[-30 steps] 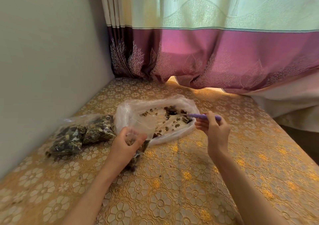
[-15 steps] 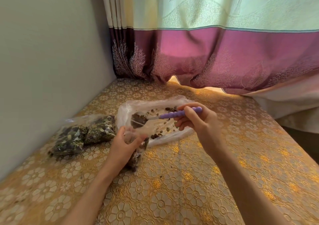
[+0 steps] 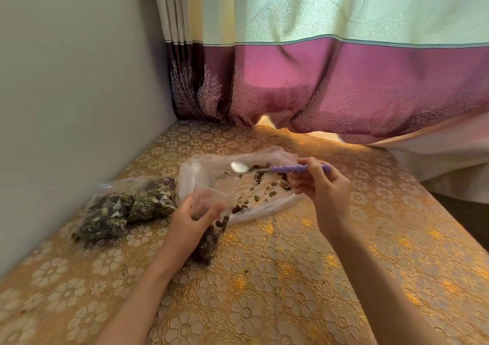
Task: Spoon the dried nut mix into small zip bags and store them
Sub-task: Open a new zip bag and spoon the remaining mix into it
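Between the curled fingers (image 3: 304, 186) and thumb of the right hand (image 3: 324, 188), a spoon (image 3: 280, 168) was held by its purple handle. Its shiny bowl looked empty and was held level above the big clear bag (image 3: 238, 183). That big bag was spread open on the table (image 3: 291, 278), and only a few loose bits of nut mix (image 3: 264, 186) were scattered inside it.

A small zip bag (image 3: 209, 228) was gripped near its top by the left hand (image 3: 193, 220), with the fingers and thumb wrapped round it. The mouth of the small bag was held open, and its lower part was filled with dark nut mix. Its bottom was rested on the table, just beside the near edge of the big bag.

Two filled bags (image 3: 127, 207) were laid side by side to the left, close to the wall (image 3: 66, 106). A gold flowered cloth was spread over the table. A pink and cream curtain (image 3: 330, 67) was hung behind it all.
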A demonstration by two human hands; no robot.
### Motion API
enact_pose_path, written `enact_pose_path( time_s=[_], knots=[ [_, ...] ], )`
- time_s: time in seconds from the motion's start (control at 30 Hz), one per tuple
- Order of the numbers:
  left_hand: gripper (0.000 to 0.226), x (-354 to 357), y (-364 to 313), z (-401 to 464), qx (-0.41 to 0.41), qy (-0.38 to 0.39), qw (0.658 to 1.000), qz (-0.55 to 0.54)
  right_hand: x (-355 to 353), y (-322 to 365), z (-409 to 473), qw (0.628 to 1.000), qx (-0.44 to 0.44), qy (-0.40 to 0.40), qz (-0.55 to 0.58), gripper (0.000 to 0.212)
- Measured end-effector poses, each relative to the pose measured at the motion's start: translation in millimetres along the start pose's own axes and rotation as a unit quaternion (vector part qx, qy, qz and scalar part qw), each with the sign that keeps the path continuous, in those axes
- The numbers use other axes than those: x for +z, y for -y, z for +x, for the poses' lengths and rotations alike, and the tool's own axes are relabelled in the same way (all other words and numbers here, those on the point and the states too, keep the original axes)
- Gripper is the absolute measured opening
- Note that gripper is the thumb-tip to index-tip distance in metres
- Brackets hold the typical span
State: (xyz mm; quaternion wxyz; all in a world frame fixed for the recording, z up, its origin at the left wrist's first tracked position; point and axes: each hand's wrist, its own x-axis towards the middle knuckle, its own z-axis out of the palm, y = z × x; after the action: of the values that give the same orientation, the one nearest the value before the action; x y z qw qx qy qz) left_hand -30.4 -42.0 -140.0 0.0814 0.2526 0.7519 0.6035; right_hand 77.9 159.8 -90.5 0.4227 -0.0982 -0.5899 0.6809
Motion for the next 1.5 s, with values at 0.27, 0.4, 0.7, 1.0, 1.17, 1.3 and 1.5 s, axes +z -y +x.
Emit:
enact_pose_path(
  time_s=[0.27, 0.4, 0.7, 1.0, 1.17, 1.3, 1.5],
  knots=[
    [0.068, 4, 3, 0, 0.016, 0.003, 0.997, 0.077, -32, -42, 5, 0.984, 0.074, -0.138, -0.09, 0.031],
    [0.06, 6, 11, 4, 0.017, -0.002, 0.993, 0.121, -43, -45, 10, 0.967, 0.052, -0.199, -0.149, 0.034],
    [0.033, 5, 15, 8, 0.027, -0.03, 0.977, 0.207, -30, -43, 8, 0.946, -0.065, -0.18, -0.26, 0.025],
    [0.028, 3, 14, 9, 0.022, -0.013, 0.978, 0.208, -13, -56, 18, 0.953, -0.032, -0.172, -0.249, 0.019],
    [0.04, 3, 15, 9, 0.021, -0.01, 0.98, 0.198, -17, -64, 18, 0.963, 0.042, -0.187, -0.191, 0.021],
    [0.036, 3, 13, 7, 0.024, -0.011, 0.981, 0.191, -19, -59, 15, 0.967, 0.064, -0.204, -0.14, 0.029],
    [0.041, 3, 5, 3, 0.013, 0.0, 0.99, 0.143, -9, -44, 15, 0.984, 0.064, -0.156, -0.063, 0.026]
  ],
)
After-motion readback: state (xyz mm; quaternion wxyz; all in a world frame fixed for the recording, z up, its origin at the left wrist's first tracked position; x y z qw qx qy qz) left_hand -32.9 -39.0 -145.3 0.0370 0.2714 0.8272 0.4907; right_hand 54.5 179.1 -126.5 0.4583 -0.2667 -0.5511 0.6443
